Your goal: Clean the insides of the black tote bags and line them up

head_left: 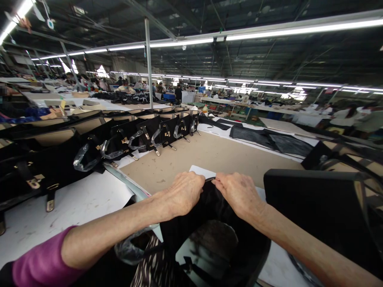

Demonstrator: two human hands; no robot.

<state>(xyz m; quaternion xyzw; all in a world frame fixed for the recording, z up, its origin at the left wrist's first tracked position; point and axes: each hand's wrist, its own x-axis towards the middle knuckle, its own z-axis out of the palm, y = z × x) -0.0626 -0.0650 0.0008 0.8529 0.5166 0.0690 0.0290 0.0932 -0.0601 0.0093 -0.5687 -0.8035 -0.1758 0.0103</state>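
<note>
My left hand [187, 193] and my right hand [239, 195] are close together, each with fingers closed on the top edge of a black handbag [206, 207]. A short stretch of its dark rim shows between them. The bag gapes towards me, and a pale, shiny patch [200, 255] shows in its opening. To the left of the bag hangs a handle [128, 249] wrapped in clear plastic. Just beyond my hands lies a white sheet [201, 172]. My fingertips are partly hidden behind the knuckles.
Several black handbags [116, 137] with plastic-wrapped handles and metal clasps stand in rows on the left. Another black bag [311, 203] stands close to my right arm. Flat black pieces [254, 135] lie beyond the beige board [179, 155]. People work at far tables.
</note>
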